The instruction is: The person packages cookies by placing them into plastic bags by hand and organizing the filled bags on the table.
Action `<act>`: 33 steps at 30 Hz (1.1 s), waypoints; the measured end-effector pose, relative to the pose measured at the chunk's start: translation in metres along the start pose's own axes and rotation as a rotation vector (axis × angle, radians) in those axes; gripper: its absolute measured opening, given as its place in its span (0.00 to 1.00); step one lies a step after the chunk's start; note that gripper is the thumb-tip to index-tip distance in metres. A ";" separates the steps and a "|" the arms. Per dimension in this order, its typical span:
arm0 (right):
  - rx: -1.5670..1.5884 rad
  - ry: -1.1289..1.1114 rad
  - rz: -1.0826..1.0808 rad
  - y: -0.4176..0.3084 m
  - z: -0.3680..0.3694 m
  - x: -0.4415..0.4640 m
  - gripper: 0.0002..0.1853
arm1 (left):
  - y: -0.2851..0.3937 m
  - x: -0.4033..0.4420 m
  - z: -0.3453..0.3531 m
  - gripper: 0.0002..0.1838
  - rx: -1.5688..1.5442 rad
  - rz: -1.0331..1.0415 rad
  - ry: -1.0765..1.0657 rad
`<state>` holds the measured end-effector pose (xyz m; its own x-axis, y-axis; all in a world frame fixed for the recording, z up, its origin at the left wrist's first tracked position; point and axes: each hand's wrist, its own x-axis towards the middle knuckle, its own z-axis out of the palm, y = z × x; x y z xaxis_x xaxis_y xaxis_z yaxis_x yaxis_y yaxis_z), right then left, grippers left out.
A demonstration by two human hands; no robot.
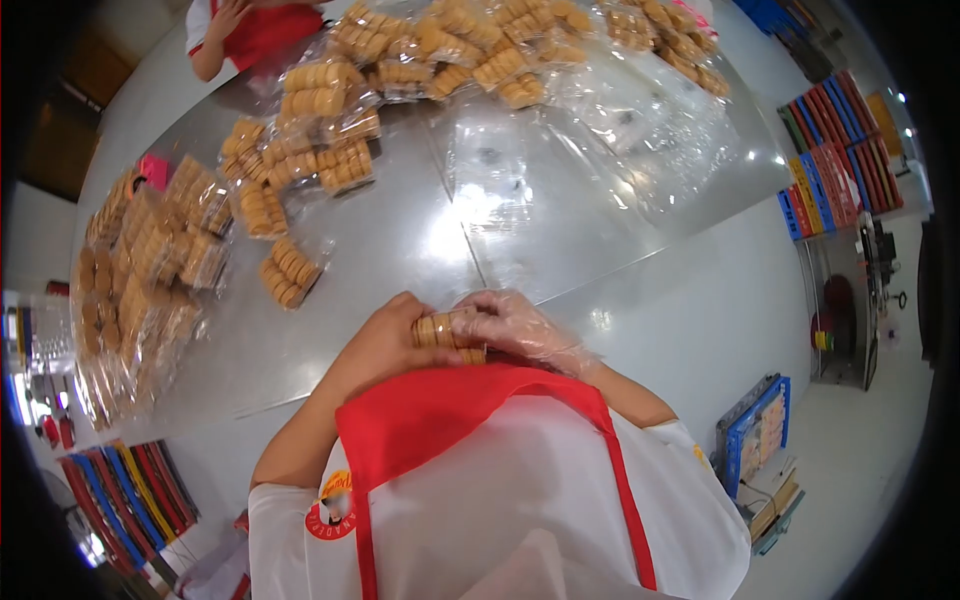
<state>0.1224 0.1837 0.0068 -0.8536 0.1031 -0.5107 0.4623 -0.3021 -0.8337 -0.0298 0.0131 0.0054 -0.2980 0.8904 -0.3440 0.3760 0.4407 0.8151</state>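
Close to my red apron, at the near edge of the metal table (400, 240), both hands are on a small pack of round cookies (436, 330). My bare left hand (392, 335) is wrapped round the pack's left side. On the pack's right end, my right hand (510, 325), in a clear plastic glove, has its fingers pressed together. A single wrapped cookie pack (289, 272) lies on the table to the left, beyond my left forearm. Clear plastic bags (645, 130) are spread over the table's far right part.
Wrapped cookie packs (325, 90) are heaped along the far side, with bagged packs (150, 250) piled at the left. Another person's hands (228, 20) show at the top left. Stacked coloured trays (835, 150) stand at the right, a blue crate (755, 425) lower right.
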 end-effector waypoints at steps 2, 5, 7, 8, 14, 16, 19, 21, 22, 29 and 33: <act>-0.088 -0.025 -0.005 0.006 -0.007 0.002 0.24 | 0.015 -0.002 -0.001 0.34 0.245 0.050 0.015; -0.044 0.020 0.044 0.024 -0.014 0.011 0.29 | 0.028 0.007 -0.007 0.35 0.408 0.032 -0.007; 0.209 -0.113 -0.011 0.016 -0.021 0.001 0.38 | 0.042 0.022 -0.013 0.35 0.404 -0.117 -0.128; 0.334 -0.183 -0.044 0.013 -0.024 -0.003 0.43 | 0.040 0.028 -0.012 0.34 0.257 -0.133 -0.132; 0.850 -0.163 -0.653 0.049 -0.056 0.004 0.50 | 0.035 0.088 0.049 0.33 -0.751 -0.163 -0.121; 0.889 0.060 -0.687 0.040 -0.067 -0.015 0.47 | 0.069 0.116 0.072 0.34 -0.734 -0.214 -0.145; 0.979 0.369 -0.626 0.045 -0.109 -0.044 0.37 | 0.091 0.177 0.087 0.30 -0.390 -0.278 -0.563; 1.118 0.372 -0.708 0.062 -0.136 -0.069 0.36 | 0.134 0.199 0.104 0.29 0.221 0.107 -0.275; 1.191 0.371 -0.745 0.069 -0.146 -0.082 0.37 | 0.156 0.209 0.115 0.29 0.519 0.296 -0.120; 1.185 0.753 -0.773 0.112 -0.178 -0.119 0.42 | 0.204 0.318 0.185 0.12 0.952 0.951 0.358; 1.160 0.815 -0.756 0.115 -0.178 -0.120 0.45 | 0.206 0.321 0.178 0.10 0.953 0.858 0.203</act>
<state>0.3212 0.3056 -0.0650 -0.2660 0.8933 -0.3623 -0.7325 -0.4316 -0.5265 0.1082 0.4099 -0.0199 0.2526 0.9309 0.2638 0.9590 -0.2770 0.0592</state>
